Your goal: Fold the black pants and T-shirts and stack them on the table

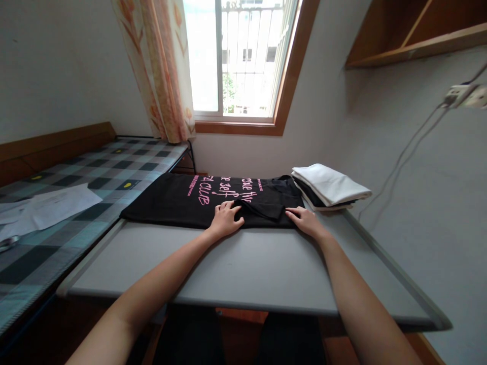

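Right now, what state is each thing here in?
Black shirt: laid out, one flap folded over.
Cloth pile: folded, stacked, white on top.
Curtain: gathered aside.
Papers: lying loose.
Window: unclear whether open.
Left hand: on the shirt, fingers spread.
Right hand: fingertips at the flap.

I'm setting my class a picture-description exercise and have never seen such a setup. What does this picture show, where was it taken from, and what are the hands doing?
There is no machine here: each grip is simply a person's bare hand. The single picture comes from a camera worn on that person's head, looking forward and down. On the grey table lies a black garment with pink lettering; by its right end sits a stack of folded cloth, white on top. The left hand and right hand both touch the garment; whether either pinches it is hard to tell.
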`<action>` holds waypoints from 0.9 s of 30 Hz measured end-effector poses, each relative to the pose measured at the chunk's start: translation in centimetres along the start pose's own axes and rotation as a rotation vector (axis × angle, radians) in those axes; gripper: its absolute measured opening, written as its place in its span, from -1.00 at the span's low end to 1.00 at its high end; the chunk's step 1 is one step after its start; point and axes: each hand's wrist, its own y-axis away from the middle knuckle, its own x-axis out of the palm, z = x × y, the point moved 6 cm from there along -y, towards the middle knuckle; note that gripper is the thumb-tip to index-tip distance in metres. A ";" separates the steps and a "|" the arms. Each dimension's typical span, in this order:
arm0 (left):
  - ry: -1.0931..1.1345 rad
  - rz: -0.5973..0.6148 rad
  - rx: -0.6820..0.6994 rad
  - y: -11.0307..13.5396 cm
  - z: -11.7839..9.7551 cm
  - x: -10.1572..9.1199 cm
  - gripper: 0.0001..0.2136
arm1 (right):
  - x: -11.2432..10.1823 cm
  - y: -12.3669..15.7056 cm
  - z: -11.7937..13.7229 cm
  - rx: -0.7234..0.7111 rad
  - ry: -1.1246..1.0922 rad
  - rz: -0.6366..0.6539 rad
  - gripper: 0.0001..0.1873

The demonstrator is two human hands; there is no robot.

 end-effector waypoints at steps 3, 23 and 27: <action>0.004 -0.019 0.047 0.2 -0.3 -0.3 -0.59 | -0.1 0.1 0.3 -0.008 0.036 -0.010 -0.66; -0.021 0.078 0.165 0.3 -1.0 0.7 -0.58 | 0.3 1.3 7.1 -0.342 0.287 -0.057 -0.39; -0.050 0.114 0.129 0.3 -1.0 0.7 -0.54 | 1.5 1.3 7.8 -0.372 0.244 -0.008 -0.38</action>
